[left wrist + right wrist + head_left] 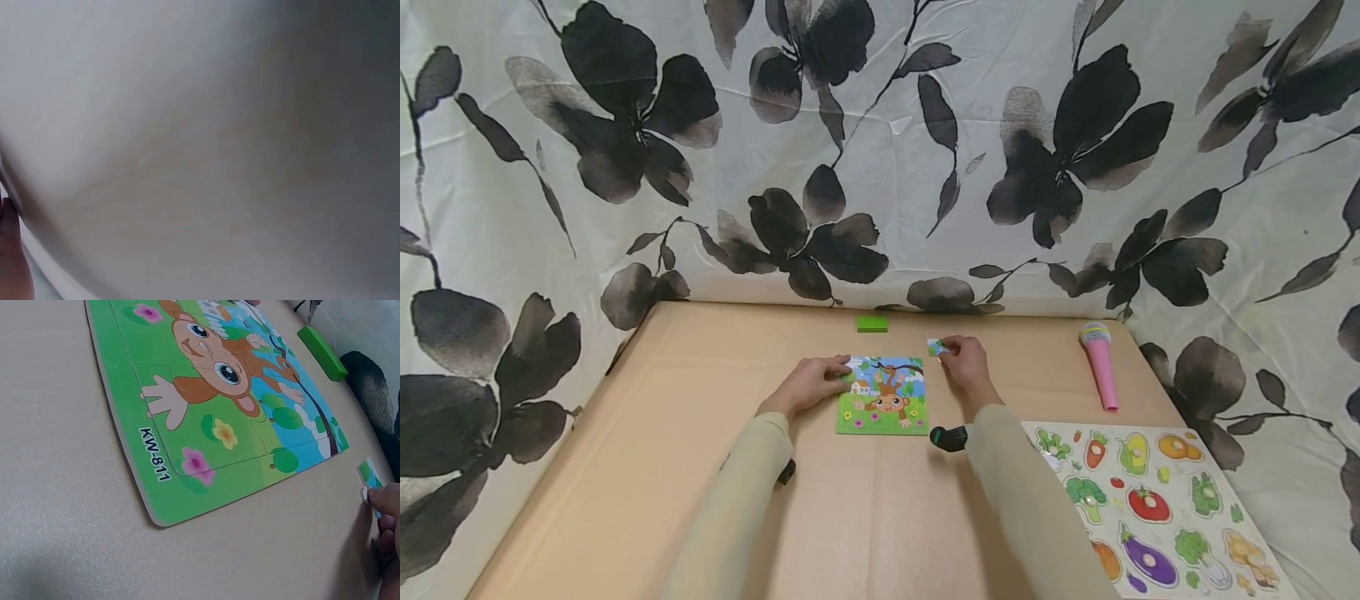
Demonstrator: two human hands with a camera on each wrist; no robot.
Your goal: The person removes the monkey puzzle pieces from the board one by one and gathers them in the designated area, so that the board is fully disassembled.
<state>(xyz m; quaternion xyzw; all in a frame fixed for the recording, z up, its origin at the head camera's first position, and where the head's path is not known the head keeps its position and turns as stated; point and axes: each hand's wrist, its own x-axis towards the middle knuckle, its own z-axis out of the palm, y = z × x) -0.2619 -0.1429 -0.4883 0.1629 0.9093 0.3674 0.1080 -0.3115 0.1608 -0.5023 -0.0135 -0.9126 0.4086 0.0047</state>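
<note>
A square monkey jigsaw puzzle (pixel 887 404) lies flat on the table, its green border marked KW-811 in the right wrist view. My left hand (pixel 808 385) touches the puzzle's upper left edge with extended fingers and thumb. To the right of the board, my right hand (pixel 967 367) pinches a small jigsaw piece (pixel 934 347), apart from the puzzle. That blue and green piece (pixel 369 475) also shows in the right wrist view, partly covered by the thumb. The left wrist view is mostly a blurred pale surface, with a bit of the left hand (pixel 14 259) at its edge.
Behind the puzzle sits a green block (pixel 872 324). A pink toy microphone (pixel 1101 367) lies at the right. A white sheet of vegetable pictures (pixel 1150 508) covers the front right, partly under the right sleeve. Floral cloth (pixel 925 167) hangs behind the table (pixel 700 400).
</note>
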